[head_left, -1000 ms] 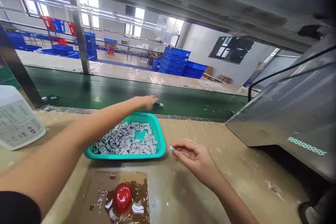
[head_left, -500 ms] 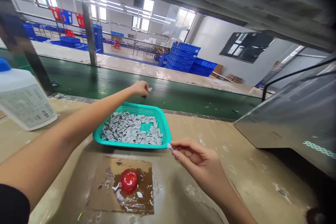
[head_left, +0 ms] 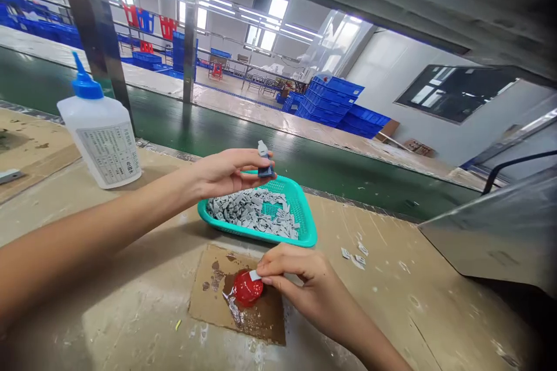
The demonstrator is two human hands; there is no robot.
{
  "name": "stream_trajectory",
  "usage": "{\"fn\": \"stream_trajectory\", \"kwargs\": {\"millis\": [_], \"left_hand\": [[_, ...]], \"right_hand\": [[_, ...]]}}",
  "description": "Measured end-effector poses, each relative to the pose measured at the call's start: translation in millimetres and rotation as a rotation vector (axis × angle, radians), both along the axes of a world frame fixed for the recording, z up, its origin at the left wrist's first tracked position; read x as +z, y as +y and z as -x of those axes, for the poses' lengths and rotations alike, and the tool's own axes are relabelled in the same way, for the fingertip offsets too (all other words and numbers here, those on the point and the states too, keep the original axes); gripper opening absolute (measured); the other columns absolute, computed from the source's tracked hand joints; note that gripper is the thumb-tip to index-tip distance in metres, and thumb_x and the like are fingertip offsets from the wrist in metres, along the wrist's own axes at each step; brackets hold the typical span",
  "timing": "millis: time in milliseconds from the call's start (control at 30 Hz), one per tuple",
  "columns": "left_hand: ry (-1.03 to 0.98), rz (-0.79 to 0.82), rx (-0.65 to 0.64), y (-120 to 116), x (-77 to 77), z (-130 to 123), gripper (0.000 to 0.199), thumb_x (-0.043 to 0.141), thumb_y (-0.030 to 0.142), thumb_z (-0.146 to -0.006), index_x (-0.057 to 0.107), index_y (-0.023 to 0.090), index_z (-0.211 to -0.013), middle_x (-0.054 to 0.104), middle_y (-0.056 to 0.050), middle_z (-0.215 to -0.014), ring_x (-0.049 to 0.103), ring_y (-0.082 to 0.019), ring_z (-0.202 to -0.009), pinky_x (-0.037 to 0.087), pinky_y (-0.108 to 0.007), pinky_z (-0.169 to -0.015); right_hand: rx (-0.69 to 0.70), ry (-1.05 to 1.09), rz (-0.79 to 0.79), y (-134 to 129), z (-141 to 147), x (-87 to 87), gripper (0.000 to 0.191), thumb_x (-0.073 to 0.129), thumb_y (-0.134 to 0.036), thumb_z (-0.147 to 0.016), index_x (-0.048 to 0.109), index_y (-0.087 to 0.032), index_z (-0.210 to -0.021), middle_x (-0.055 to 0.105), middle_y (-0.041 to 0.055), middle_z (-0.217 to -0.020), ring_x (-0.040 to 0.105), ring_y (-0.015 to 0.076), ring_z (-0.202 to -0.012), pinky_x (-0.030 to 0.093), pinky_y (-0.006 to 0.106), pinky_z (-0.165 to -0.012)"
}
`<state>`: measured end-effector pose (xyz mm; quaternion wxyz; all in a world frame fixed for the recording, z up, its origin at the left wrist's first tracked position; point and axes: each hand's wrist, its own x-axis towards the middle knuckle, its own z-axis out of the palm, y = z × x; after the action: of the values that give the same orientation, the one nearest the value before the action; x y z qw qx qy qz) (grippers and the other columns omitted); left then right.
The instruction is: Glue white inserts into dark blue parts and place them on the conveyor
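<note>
My left hand [head_left: 230, 173] is raised over the far rim of a teal plastic mesh basket [head_left: 300, 233], pinching a small blue-grey part with a pale tip [head_left: 264, 161]. The basket holds a heap of small grey parts [head_left: 248, 211]. My right hand [head_left: 300, 278] is shut on a small white piece [head_left: 255, 275], pressing it to a glossy red dome [head_left: 247, 288]. That dome sits in a brown sticky smear on a piece of cardboard [head_left: 263, 320]. My fingers hide the dome's right side.
A white glue bottle with a blue nozzle [head_left: 102, 139] stands at the left of the worn bench [head_left: 143, 324]. Small white scraps [head_left: 357, 258] lie to the right. A green conveyor belt [head_left: 348, 177] runs behind, and a steel housing [head_left: 491, 237] juts in at right.
The view has swung left, bringing the whole bottle into sight. My left hand has come back from the belt to above the basket with the part. My right hand has moved from the basket to the red dome.
</note>
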<state>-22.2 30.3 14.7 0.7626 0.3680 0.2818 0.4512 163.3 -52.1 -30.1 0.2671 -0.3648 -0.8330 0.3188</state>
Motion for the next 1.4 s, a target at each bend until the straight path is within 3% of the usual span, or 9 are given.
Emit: {"fn": "stream_trajectory", "kwargs": {"millis": [233, 400, 467, 600, 700, 900, 1100, 1267, 1400], "left_hand": [[-0.103, 0.017, 0.024, -6.9, -0.4, -10.0, 0.011, 0.052, 0.001, -0.072, 0.063, 0.004, -0.072, 0.058, -0.009, -0.087, 0.056, -0.012, -0.079, 0.045, -0.026, -0.088], [-0.027, 0.087, 0.081, -9.0, 1.5, -11.8, 0.023, 0.039, -0.009, -0.069, 0.059, 0.001, -0.065, 0.056, -0.013, -0.100, 0.056, -0.013, -0.079, 0.046, -0.029, -0.088], [-0.012, 0.085, 0.053, -8.3, 0.8, -11.0, 0.025, 0.038, -0.009, -0.069, 0.060, 0.001, -0.075, 0.058, -0.013, -0.094, 0.057, -0.014, -0.079, 0.046, -0.028, -0.087], [0.006, 0.031, -0.153, -5.7, -4.8, -7.3, 0.027, 0.048, 0.000, -0.073, 0.058, 0.008, -0.096, 0.060, -0.009, -0.082, 0.059, -0.015, -0.081, 0.046, -0.029, -0.083], [0.025, -0.024, -0.195, -4.7, -8.9, -5.8, 0.023, 0.055, 0.004, -0.071, 0.060, 0.013, -0.092, 0.061, -0.005, -0.083, 0.060, -0.013, -0.079, 0.046, -0.026, -0.076], [0.096, -0.126, -0.186, -8.3, -9.9, -7.4, 0.015, 0.057, 0.005, -0.071, 0.060, 0.011, -0.084, 0.061, -0.004, -0.083, 0.060, -0.011, -0.079, 0.043, -0.018, -0.067], [0.145, -0.154, -0.196, -14.4, -7.0, -8.3, 0.025, 0.065, 0.012, -0.068, 0.060, 0.018, -0.091, 0.057, 0.001, -0.080, 0.056, -0.007, -0.071, 0.042, -0.021, -0.067], [-0.017, -0.088, -0.265, -18.2, -10.0, -11.4, 0.028, 0.071, 0.019, -0.062, 0.059, 0.020, -0.087, 0.059, -0.001, -0.091, 0.052, -0.006, -0.068, 0.039, -0.019, -0.056], [-0.082, -0.018, -0.296, -21.5, -12.7, -14.0, 0.032, 0.076, 0.029, -0.054, 0.059, 0.018, -0.079, 0.057, 0.002, -0.071, 0.043, -0.001, -0.046, 0.032, -0.014, -0.042]], "right_hand": [[0.064, -0.008, -0.013, 1.9, 3.5, 2.6, 0.019, 0.056, -0.002, -0.073, 0.069, -0.015, -0.077, 0.067, 0.0048, -0.077, 0.061, 0.0129, -0.074, 0.049, 0.021, -0.065], [0.060, -0.006, -0.029, 3.8, 1.3, 1.5, 0.018, 0.057, -0.004, -0.074, 0.069, -0.017, -0.078, 0.068, 0.0044, -0.077, 0.061, 0.0132, -0.072, 0.050, 0.022, -0.064], [0.059, -0.012, -0.043, 3.8, 1.5, 2.3, 0.018, 0.056, -0.006, -0.075, 0.069, -0.018, -0.078, 0.068, 0.0042, -0.076, 0.061, 0.0136, -0.072, 0.050, 0.023, -0.063], [0.062, -0.028, -0.075, 2.4, 2.4, 6.0, 0.020, 0.055, -0.006, -0.076, 0.069, -0.019, -0.078, 0.068, 0.0038, -0.074, 0.061, 0.0141, -0.071, 0.050, 0.024, -0.063], [0.066, -0.050, -0.078, 1.2, 2.4, 7.2, 0.021, 0.054, -0.003, -0.075, 0.070, -0.017, -0.078, 0.068, 0.0042, -0.074, 0.061, 0.0142, -0.072, 0.050, 0.024, -0.064], [0.057, -0.003, -0.066, -0.6, -0.9, 7.0, 0.022, 0.055, 0.000, -0.073, 0.070, -0.015, -0.078, 0.068, 0.0047, -0.075, 0.061, 0.0136, -0.072, 0.050, 0.023, -0.064], [-0.026, 0.215, 0.037, 0.8, -10.4, 34.5, 0.019, 0.061, -0.008, -0.073, 0.071, -0.024, -0.077, 0.068, 0.0014, -0.075, 0.062, 0.0132, -0.072, 0.051, 0.022, -0.064], [-0.110, 0.370, 0.056, 10.6, -16.5, 60.7, 0.011, 0.068, -0.015, -0.068, 0.071, -0.025, -0.071, 0.066, 0.0015, -0.069, 0.059, 0.0122, -0.064, 0.050, 0.022, -0.058], [-0.162, 0.582, 0.260, 16.5, -9.9, 67.2, 0.008, 0.073, -0.025, -0.062, 0.070, -0.024, -0.070, 0.059, -0.0003, -0.057, 0.053, 0.0107, -0.052, 0.046, 0.022, -0.046]]}}
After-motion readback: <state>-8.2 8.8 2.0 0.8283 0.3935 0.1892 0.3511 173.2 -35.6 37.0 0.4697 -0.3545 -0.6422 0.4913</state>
